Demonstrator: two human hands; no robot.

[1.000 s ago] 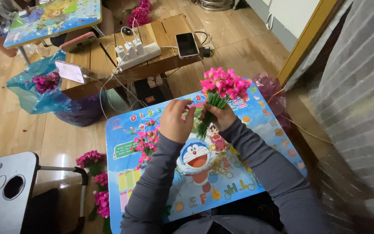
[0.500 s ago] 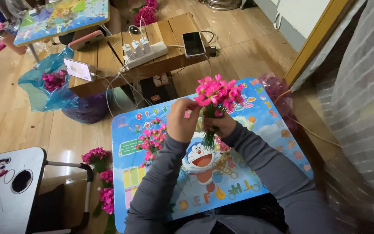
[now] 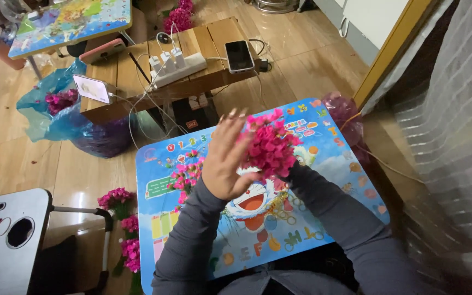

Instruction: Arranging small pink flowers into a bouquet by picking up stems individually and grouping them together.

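Head view: the left hand (image 3: 226,158), fingers spread flat, pats the bunch of magenta artificial flowers (image 3: 271,146). The right hand, hidden at four o'clock behind the blooms, has a grip that cannot be told. Light, even patting over the blue cartoon worktop (image 3: 323,164) seems best.

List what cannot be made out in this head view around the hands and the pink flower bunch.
- Right hand: hidden behind the pink flower bunch; its grip cannot be told.
- Bunch stems: covered by the left hand and the blooms.
- Blue picture table: its middle is covered by the arms, its near edge by the person's body.
- Loose pink flowers: partly behind the left wrist.
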